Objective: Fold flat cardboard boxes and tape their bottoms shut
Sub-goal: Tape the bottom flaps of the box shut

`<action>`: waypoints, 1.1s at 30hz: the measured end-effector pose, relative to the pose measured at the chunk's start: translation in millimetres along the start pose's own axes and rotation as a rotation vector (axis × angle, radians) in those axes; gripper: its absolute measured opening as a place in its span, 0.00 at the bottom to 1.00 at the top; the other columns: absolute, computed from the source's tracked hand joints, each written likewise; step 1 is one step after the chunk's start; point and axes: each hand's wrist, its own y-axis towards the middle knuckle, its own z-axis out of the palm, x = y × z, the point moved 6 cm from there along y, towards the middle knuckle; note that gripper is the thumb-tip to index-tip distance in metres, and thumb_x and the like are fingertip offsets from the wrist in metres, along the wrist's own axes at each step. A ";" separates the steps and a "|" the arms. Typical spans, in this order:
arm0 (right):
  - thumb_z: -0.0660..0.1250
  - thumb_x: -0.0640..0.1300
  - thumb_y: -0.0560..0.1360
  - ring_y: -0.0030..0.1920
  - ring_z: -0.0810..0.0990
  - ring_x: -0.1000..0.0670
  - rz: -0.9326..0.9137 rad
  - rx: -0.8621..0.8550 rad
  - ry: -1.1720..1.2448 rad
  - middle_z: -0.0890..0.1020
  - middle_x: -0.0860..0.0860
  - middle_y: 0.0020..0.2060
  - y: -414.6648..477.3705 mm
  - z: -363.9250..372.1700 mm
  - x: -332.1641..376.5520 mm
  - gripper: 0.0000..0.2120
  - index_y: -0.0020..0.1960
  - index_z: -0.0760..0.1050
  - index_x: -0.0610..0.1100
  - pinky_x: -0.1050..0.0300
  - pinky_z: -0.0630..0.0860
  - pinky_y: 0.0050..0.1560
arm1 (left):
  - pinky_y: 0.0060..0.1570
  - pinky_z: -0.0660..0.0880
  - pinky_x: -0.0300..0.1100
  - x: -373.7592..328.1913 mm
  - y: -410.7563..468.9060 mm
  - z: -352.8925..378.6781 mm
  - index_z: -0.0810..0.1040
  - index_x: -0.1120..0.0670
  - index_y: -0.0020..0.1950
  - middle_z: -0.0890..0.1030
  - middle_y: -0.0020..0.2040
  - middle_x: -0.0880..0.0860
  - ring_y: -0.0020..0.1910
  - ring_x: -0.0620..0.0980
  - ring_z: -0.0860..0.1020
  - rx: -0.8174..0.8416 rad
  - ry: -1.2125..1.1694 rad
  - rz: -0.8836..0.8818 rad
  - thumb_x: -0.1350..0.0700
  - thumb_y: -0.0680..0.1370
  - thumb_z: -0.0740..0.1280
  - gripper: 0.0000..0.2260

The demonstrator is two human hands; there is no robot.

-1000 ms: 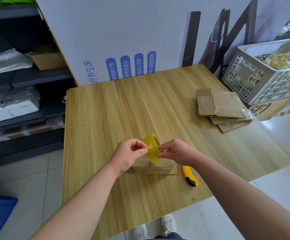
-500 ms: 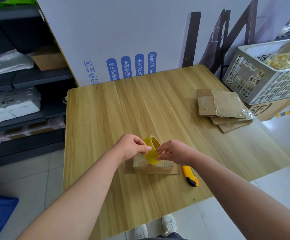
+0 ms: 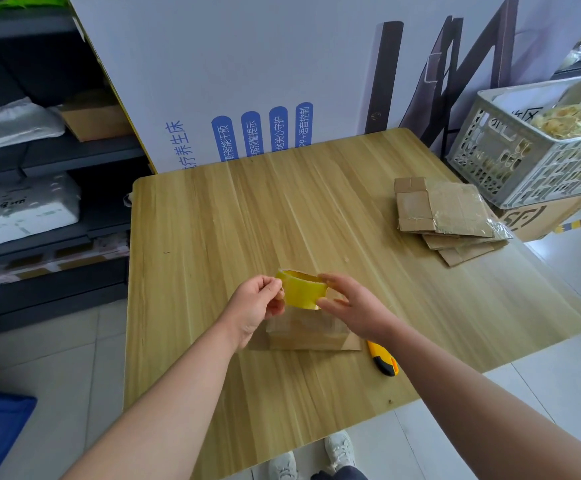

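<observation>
Tape (image 3: pixel 301 291) hangs between both hands just above the box (image 3: pixel 306 332) — left hand (image 3: pixel 254 306) pinching its left edge, likely working the free end loose, right hand (image 3: pixel 354 308) curled round the other side to steady it. The box stands on the table (image 3: pixel 247 220) directly underneath, so a strip can go straight down. Knife (image 3: pixel 382 362) lies just beside the box, handy for cutting. Flats (image 3: pixel 444 209) are stacked well apart at far right — beyond them a crate (image 3: pixel 524 168) holds yellowish scraps (image 3: pixel 569 121), possibly used tape.
</observation>
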 end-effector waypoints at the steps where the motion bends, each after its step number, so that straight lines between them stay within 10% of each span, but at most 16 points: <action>1: 0.68 0.47 0.77 0.67 0.69 0.58 0.046 0.002 0.095 0.70 0.55 0.66 -3.2 2.3 -8.8 0.28 0.74 0.63 0.50 0.59 0.68 0.68 | 0.46 0.78 0.45 4.5 0.1 -1.4 0.73 0.58 0.43 0.75 0.37 0.53 0.35 0.49 0.75 -0.008 -0.085 -0.045 0.60 0.83 0.60 0.09; 5: 0.68 0.46 0.77 0.68 0.71 0.56 0.106 -0.031 0.181 0.72 0.51 0.69 -5.7 7.2 -30.4 0.31 0.76 0.60 0.45 0.55 0.68 0.70 | 0.58 0.75 0.59 24.8 2.5 -1.4 0.71 0.58 0.42 0.75 0.36 0.54 0.39 0.52 0.75 -0.011 -0.365 -0.186 0.58 0.83 0.59 0.11; 12: 0.68 0.34 0.74 0.66 0.72 0.58 0.040 0.026 0.192 0.70 0.58 0.65 1.3 13.5 -22.0 0.38 0.76 0.55 0.57 0.62 0.74 0.61 | 0.52 0.78 0.52 45.5 8.0 -0.3 0.72 0.58 0.48 0.78 0.44 0.57 0.44 0.53 0.78 -0.057 -0.234 -0.216 0.57 0.83 0.59 0.07; 17: 0.75 0.40 0.69 0.62 0.75 0.53 -0.036 -0.021 -0.037 0.77 0.55 0.61 10.4 0.6 -2.6 0.23 0.59 0.72 0.52 0.54 0.73 0.63 | 0.51 0.80 0.57 44.5 8.5 -4.8 0.71 0.56 0.47 0.78 0.42 0.55 0.43 0.52 0.78 -0.077 -0.196 -0.149 0.57 0.83 0.59 0.07; 21: 0.79 0.50 0.64 0.44 0.76 0.54 -0.038 -0.039 -0.127 0.78 0.53 0.42 8.6 -10.9 12.5 0.18 0.48 0.74 0.51 0.60 0.72 0.44 | 0.45 0.82 0.56 47.7 9.9 -10.4 0.70 0.57 0.45 0.70 0.35 0.55 0.34 0.47 0.69 -0.153 -0.128 -0.076 0.59 0.83 0.60 0.07; 33: 0.71 0.58 0.72 0.49 0.76 0.50 -0.007 0.006 -0.271 0.78 0.52 0.50 11.8 -10.0 16.8 0.21 0.62 0.74 0.54 0.59 0.71 0.50 | 0.36 0.81 0.49 39.7 11.0 -29.3 0.72 0.55 0.42 0.71 0.34 0.51 0.33 0.47 0.70 -0.271 0.190 0.145 0.58 0.81 0.64 0.07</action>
